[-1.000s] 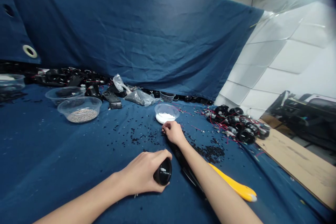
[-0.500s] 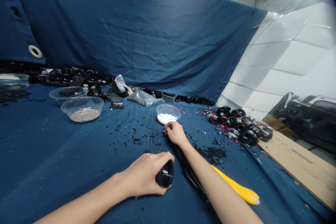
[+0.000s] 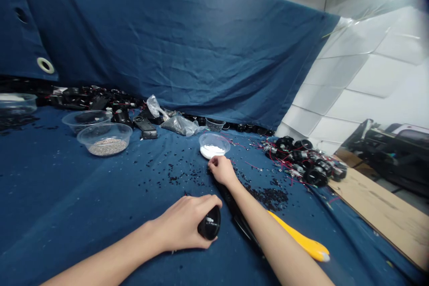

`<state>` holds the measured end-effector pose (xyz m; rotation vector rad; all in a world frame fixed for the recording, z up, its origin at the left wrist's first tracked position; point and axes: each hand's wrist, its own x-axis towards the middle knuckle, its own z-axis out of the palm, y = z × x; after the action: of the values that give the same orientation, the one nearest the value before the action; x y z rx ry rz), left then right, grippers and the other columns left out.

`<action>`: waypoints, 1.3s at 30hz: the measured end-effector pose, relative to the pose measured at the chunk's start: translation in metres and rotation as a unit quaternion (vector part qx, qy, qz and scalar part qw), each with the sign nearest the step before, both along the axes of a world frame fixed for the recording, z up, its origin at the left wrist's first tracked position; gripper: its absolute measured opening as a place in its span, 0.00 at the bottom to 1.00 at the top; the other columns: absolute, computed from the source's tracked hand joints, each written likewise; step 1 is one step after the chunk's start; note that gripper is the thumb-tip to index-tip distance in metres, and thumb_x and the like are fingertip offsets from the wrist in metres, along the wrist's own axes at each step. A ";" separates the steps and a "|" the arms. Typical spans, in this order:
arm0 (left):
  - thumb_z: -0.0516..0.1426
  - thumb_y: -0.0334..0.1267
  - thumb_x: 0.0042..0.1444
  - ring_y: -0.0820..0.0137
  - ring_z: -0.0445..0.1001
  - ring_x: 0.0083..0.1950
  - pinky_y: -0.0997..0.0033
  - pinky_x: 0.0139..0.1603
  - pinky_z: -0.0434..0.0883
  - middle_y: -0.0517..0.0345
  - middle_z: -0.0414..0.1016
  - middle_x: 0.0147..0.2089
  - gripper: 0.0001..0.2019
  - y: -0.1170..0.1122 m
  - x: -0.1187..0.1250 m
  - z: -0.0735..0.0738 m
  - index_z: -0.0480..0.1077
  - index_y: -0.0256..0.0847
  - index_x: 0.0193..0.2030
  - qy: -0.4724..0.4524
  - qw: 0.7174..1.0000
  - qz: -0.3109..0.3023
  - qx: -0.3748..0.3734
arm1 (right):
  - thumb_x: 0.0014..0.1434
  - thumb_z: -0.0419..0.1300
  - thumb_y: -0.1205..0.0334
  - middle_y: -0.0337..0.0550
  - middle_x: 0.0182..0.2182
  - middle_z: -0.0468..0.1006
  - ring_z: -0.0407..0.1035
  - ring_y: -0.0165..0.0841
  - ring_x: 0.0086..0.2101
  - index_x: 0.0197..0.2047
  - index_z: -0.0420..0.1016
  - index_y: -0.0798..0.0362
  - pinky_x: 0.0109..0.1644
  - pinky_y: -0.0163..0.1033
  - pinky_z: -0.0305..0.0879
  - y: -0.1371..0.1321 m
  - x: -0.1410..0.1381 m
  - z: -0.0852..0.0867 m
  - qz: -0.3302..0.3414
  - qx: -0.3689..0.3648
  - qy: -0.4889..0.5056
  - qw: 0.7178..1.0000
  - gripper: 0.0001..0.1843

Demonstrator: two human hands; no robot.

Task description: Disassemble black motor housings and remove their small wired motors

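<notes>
My left hand [image 3: 187,221] is wrapped round a black rounded part [image 3: 210,223] with a glossy end, holding it low over the blue cloth. My right hand [image 3: 221,170] has its fingers pinched together in front of a clear bowl [image 3: 226,143] of white material [image 3: 212,150]. Whatever those fingertips hold, if anything, is too small to make out. Beneath my right hand and forearm lies a long black object [image 3: 246,228], partly hidden. A yellow tool-like object with a pale tip [image 3: 310,246] sticks out to the right of that forearm.
Small black bits [image 3: 271,196] are scattered over the cloth [image 3: 83,196]. At left stands a clear bowl of brownish grains [image 3: 109,145], with another clear bowl [image 3: 87,118] behind. Plastic bags [image 3: 181,124] lie at the back. Black parts with red wires [image 3: 308,161] are heaped at right.
Barely anything differs. My right fingers have drawn closer together near the bowl, and the black part in my left hand has tilted slightly.
</notes>
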<state>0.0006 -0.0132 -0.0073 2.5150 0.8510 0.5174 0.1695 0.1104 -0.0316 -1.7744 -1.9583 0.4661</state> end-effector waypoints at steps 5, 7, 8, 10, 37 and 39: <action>0.62 0.36 0.48 0.61 0.77 0.43 0.70 0.40 0.67 0.60 0.75 0.44 0.22 0.000 0.001 0.000 0.62 0.46 0.50 0.005 1.000 -0.001 -0.005 | 0.65 0.58 0.54 0.43 0.37 0.78 0.73 0.32 0.37 0.39 0.75 0.58 0.46 0.43 0.71 0.001 -0.002 -0.002 -0.025 -0.006 -0.009 1.000 0.14; 0.62 0.36 0.48 0.61 0.77 0.43 0.70 0.40 0.67 0.60 0.75 0.45 0.22 0.000 0.001 0.001 0.62 0.46 0.50 0.005 1.000 -0.002 -0.008 | 0.65 0.58 0.54 0.43 0.38 0.78 0.73 0.32 0.38 0.40 0.75 0.58 0.46 0.43 0.71 0.000 -0.002 -0.002 -0.031 -0.008 -0.012 0.999 0.14; 0.62 0.36 0.48 0.61 0.77 0.44 0.70 0.41 0.67 0.60 0.75 0.45 0.22 0.000 0.001 0.001 0.62 0.46 0.50 0.005 1.000 -0.001 -0.009 | 0.65 0.58 0.54 0.44 0.38 0.77 0.73 0.32 0.38 0.40 0.74 0.58 0.46 0.43 0.71 0.000 -0.002 -0.001 -0.033 -0.008 -0.013 0.999 0.14; 0.61 0.36 0.48 0.61 0.77 0.44 0.69 0.41 0.67 0.60 0.75 0.45 0.22 0.000 0.001 0.001 0.62 0.46 0.49 0.003 1.000 0.000 -0.009 | 0.65 0.58 0.54 0.44 0.38 0.77 0.73 0.32 0.38 0.41 0.74 0.58 0.46 0.43 0.71 0.000 -0.002 0.000 -0.035 -0.009 -0.015 0.999 0.14; 0.63 0.36 0.48 0.61 0.76 0.44 0.67 0.43 0.70 0.58 0.75 0.44 0.28 0.011 -0.007 0.000 0.60 0.45 0.55 -0.074 0.994 0.071 -0.032 | 0.63 0.58 0.57 0.47 0.40 0.81 0.75 0.37 0.42 0.47 0.77 0.53 0.47 0.40 0.66 -0.016 0.002 0.025 -0.001 0.004 -0.082 0.997 0.13; 0.63 0.36 0.48 0.62 0.75 0.45 0.67 0.45 0.70 0.58 0.75 0.44 0.24 0.016 -0.011 0.002 0.63 0.44 0.52 -0.102 0.990 0.092 -0.032 | 0.63 0.57 0.54 0.47 0.41 0.81 0.75 0.39 0.43 0.51 0.75 0.50 0.45 0.39 0.64 -0.030 0.013 0.037 0.002 0.007 -0.096 0.995 0.16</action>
<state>-0.0101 0.0031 -0.0049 2.2901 1.0079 0.7809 0.1826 0.0801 0.0052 -1.8666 -2.0873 0.2907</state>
